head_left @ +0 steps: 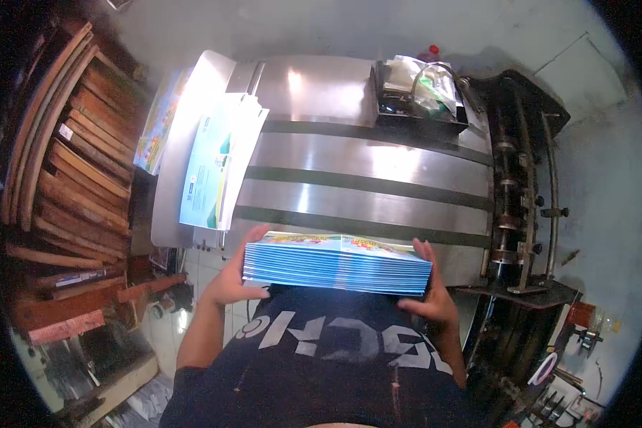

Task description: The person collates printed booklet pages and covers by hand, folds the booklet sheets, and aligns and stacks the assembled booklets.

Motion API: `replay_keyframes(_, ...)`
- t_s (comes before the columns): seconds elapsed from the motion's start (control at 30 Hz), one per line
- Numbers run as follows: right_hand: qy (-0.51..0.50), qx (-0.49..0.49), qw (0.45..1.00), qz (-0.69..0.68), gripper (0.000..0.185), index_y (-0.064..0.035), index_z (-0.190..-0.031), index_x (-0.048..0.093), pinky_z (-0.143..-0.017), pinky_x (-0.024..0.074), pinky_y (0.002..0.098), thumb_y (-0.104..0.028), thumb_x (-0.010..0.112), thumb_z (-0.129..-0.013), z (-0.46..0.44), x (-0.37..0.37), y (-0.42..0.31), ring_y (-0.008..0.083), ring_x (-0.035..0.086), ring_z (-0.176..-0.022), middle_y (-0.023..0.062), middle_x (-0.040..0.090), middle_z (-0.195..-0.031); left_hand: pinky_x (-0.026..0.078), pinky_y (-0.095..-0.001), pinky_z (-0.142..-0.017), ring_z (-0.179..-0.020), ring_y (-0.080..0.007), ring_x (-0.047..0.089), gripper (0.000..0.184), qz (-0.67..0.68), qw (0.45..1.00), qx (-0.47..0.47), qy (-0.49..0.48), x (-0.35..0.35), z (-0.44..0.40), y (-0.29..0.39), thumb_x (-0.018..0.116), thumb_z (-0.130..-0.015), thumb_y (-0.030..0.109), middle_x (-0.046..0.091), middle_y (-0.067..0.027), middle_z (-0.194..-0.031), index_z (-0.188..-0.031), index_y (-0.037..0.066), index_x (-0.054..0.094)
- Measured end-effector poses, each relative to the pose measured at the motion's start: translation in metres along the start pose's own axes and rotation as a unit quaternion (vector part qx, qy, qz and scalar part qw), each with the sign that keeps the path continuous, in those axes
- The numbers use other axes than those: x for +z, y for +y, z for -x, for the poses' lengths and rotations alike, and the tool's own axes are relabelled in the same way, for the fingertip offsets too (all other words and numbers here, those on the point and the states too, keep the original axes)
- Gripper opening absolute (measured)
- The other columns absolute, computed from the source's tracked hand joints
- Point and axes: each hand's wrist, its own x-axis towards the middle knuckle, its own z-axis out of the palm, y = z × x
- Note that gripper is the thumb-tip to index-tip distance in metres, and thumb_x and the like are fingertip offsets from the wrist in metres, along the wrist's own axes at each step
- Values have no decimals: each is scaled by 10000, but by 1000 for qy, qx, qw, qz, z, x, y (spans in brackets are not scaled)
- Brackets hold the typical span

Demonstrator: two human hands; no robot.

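A thick stack of printed brochures (pixel 335 269), blue along the near edges with a colourful top, is held level close to my chest. At its left end my left hand (pixel 237 277) is closed against the stack, the thumb below. My right hand (pixel 439 296) grips the opposite end in the same way, its fingers partly hidden behind the stack. Beyond the left hand, another pile of light blue printed sheets (pixel 210 171) lies slanted at the left end of the metal machine table (pixel 321 160).
Dark green belts (pixel 371 187) run across the table. A black box (pixel 421 123) with shiny plastic stands at the back. Rollers and rods (pixel 508 185) rise at the right. Wooden boards (pixel 85 164) fill a rack at the left; more colourful sheets (pixel 160 135) lie beside it.
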Motion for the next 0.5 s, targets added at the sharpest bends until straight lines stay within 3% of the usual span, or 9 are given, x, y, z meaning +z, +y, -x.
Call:
replay_keyframes(0.03, 2, -2, 1000, 2, 1150, -75, -1525, 95, -1173, 115, 437, -207, 854, -671, -1, 5, 6, 297, 114, -1464, 200, 154, -1572, 199, -397, -1152, -1442, -243, 200, 1018, -1, 1000, 3, -2, 7, 2, -9, 787, -751, 120, 208, -137, -1566, -1516, 34, 121)
replay_keyframes(0.1, 121, -19, 988, 92, 974, -99, -1533, 70, -1175, 156, 419, -81, 721, -808, -10, 18, 25, 268, 167, -1454, 137, 143, -1588, 198, -389, -1155, -1444, -236, 190, 991, 15, 985, -15, 169, 25, -3, -27, 741, -792, 66, 162, -132, -1584, -1525, 59, 74)
replay_keyframes(0.13, 131, -11, 982, 138, 891, -92, -1531, 75, -1173, 167, 410, -34, 652, -855, -18, 23, 6, 256, 186, -1448, 123, 163, -1586, 217, -390, -1151, -1441, -233, 191, 1030, -40, 979, 1, 199, 31, -11, -20, 750, -795, 71, 105, -116, -1598, -1527, 73, 24)
replay_keyframes(0.17, 133, -13, 981, 138, 891, -92, -1531, 75, -1173, 167, 410, -34, 652, -855, -22, 26, -4, 256, 186, -1448, 123, 163, -1586, 217, -390, -1151, -1441, -233, 191, 1030, -41, 979, 3, 197, 35, -14, -14, 750, -795, 71, 105, -116, -1598, -1527, 73, 24)
replay_keyframes(0.23, 152, 1, 988, -35, 878, -86, -1528, 80, -1172, 175, 414, -96, 662, -871, -28, 30, -14, 258, 189, -1446, 134, 180, -1579, 230, -400, -1148, -1435, -243, 215, 1051, 29, 976, 26, 216, 35, -21, -5, 789, -772, 186, 159, -144, -1583, -1520, 57, 62)
replay_keyframes(0.27, 154, 1, 987, -35, 878, -86, -1528, 80, -1172, 175, 414, -96, 662, -871, -27, 29, -4, 258, 189, -1446, 134, 180, -1579, 276, -412, -1133, -1426, -227, 225, 1053, -8, 982, -5, 187, 28, -21, -10, 750, -790, 43, 74, -100, -1601, -1527, 101, -1)
replay_keyframes(0.37, 127, -52, 990, 27, 898, -64, -1511, 170, -1151, 219, 418, -121, 737, -817, -31, 23, 17, 275, 224, -1429, 150, 210, -1564, 310, -410, -1120, -1412, -230, 257, 1014, -16, 985, 23, 170, 23, -20, -20, 734, -800, 28, 122, -101, -1590, -1525, 96, 27)
replay_keyframes(0.5, 147, -51, 983, 95, 813, -49, -1468, 260, -1131, 265, 404, -143, 745, -823, -31, 23, 19, 275, 318, -1371, 153, 309, -1504, 328, -408, -1110, -1405, -235, 272, 974, 5, 983, 48, 179, 26, -19, -33, 721, -811, 25, 157, -110, -1580, -1520, 88, 56)
